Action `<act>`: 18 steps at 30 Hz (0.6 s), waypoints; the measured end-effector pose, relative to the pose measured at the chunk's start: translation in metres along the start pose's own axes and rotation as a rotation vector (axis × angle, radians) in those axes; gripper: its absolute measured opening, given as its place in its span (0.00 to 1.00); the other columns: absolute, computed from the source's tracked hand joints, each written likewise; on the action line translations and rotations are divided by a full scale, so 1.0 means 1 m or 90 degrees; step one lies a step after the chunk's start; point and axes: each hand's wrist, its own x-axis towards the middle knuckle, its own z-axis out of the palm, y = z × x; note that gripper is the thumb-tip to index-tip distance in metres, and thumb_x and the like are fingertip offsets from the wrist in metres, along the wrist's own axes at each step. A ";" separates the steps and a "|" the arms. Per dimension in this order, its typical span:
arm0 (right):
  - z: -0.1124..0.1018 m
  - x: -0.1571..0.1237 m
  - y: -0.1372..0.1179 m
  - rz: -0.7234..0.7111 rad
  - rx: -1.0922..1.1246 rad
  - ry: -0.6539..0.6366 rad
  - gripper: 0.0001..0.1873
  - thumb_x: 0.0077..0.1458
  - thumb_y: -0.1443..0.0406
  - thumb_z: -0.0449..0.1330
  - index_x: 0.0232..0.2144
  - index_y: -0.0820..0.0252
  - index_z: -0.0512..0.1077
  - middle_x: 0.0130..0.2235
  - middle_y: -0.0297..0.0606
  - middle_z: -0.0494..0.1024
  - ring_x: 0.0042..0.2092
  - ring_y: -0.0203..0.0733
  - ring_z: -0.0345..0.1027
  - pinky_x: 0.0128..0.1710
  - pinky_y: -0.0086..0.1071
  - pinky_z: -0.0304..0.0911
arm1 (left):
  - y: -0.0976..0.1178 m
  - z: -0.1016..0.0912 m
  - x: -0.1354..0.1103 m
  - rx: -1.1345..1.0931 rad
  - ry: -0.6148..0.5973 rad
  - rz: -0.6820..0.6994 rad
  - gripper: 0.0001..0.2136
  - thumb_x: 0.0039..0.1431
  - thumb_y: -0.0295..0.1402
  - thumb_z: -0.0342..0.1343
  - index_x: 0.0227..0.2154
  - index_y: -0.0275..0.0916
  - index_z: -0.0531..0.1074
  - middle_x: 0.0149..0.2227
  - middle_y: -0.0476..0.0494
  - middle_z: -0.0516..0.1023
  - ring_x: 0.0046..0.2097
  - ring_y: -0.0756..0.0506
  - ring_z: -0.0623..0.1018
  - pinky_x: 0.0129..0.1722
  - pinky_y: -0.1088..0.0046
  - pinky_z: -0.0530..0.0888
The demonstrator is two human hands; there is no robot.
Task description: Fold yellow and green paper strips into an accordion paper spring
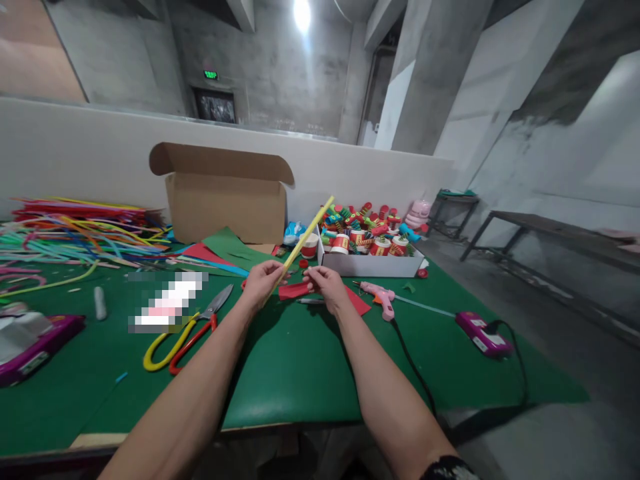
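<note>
My left hand (pixel 261 281) is closed round the lower end of a yellow pipe cleaner (pixel 307 233) that slants up to the right. Close beside it, my right hand (pixel 327 285) pinches a small red piece of felt (pixel 295 291) over the green table cover (pixel 280 373). A larger red felt sheet (pixel 358 302) lies just under my right hand. Both hands hover slightly above the table, nearly touching each other.
Scissors with yellow and red handles (pixel 187 331) lie left of my hands. A pink glue gun (pixel 378 295) lies to the right, with a purple power strip (pixel 483 333) beyond it. Behind stand an open cardboard box (pixel 225 197), a white box of craft cups (pixel 373 248) and a pipe cleaner pile (pixel 75 230).
</note>
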 end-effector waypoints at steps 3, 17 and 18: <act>0.002 0.003 0.005 0.015 0.024 0.010 0.19 0.35 0.54 0.67 0.28 0.61 0.73 0.26 0.31 0.75 0.22 0.26 0.63 0.24 0.22 0.61 | 0.006 0.006 -0.007 -0.155 -0.115 -0.074 0.12 0.50 0.41 0.54 0.30 0.37 0.66 0.27 0.46 0.76 0.27 0.49 0.75 0.31 0.72 0.71; 0.001 0.006 0.013 -0.035 0.012 0.010 0.14 0.35 0.57 0.68 0.21 0.63 0.73 0.19 0.29 0.71 0.21 0.29 0.60 0.21 0.23 0.58 | 0.008 0.012 -0.016 -0.125 -0.248 -0.075 0.15 0.43 0.42 0.61 0.27 0.36 0.65 0.26 0.46 0.77 0.25 0.47 0.76 0.31 0.67 0.73; 0.002 0.005 0.012 -0.039 0.000 0.011 0.14 0.35 0.58 0.68 0.20 0.63 0.73 0.18 0.29 0.71 0.20 0.29 0.60 0.21 0.24 0.58 | 0.008 0.012 -0.016 -0.127 -0.254 -0.079 0.14 0.43 0.41 0.60 0.26 0.36 0.65 0.26 0.46 0.77 0.25 0.47 0.76 0.31 0.67 0.73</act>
